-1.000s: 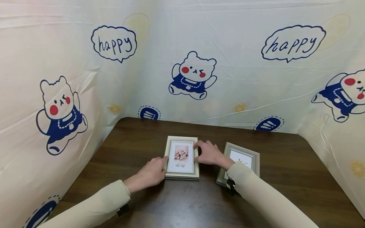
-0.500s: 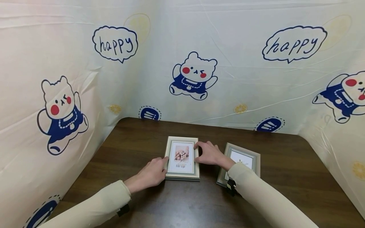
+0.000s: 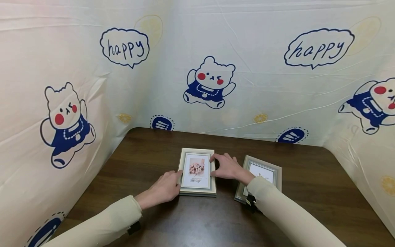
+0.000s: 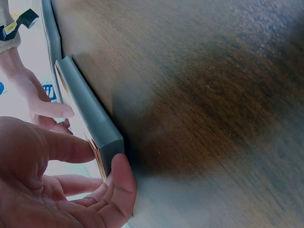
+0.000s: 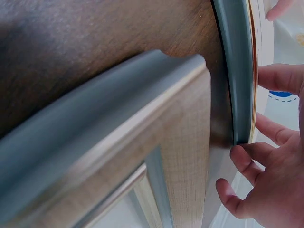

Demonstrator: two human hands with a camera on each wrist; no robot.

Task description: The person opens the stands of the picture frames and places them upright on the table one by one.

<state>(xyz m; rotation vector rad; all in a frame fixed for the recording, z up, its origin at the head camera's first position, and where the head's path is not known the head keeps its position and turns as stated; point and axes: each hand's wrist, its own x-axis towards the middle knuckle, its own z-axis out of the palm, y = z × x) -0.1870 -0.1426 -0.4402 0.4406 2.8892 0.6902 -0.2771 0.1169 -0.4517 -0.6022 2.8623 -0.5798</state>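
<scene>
A cream picture frame (image 3: 182, 189) lies face up near the middle of the table, with a photo of pink flowers inside it. My left hand (image 3: 165, 187) holds its left edge, the thumb at the face and the fingers curled against the grey-blue side (image 4: 92, 109). From the right, my right hand (image 3: 228, 166) grips the opposite edge with thumb and bent fingers; the right wrist view shows fingertips (image 5: 240, 154) at that side. A second, beige picture frame (image 3: 276, 168) lies tilted to the right, partly hidden under my right forearm.
Both frames lie on a dark brown wooden table (image 3: 139, 147). A pale cloth (image 3: 262, 20) printed with cartoon bears hangs around its back and sides. Dark devices are strapped at both wrists, the right device (image 3: 250, 199) close to the beige frame.
</scene>
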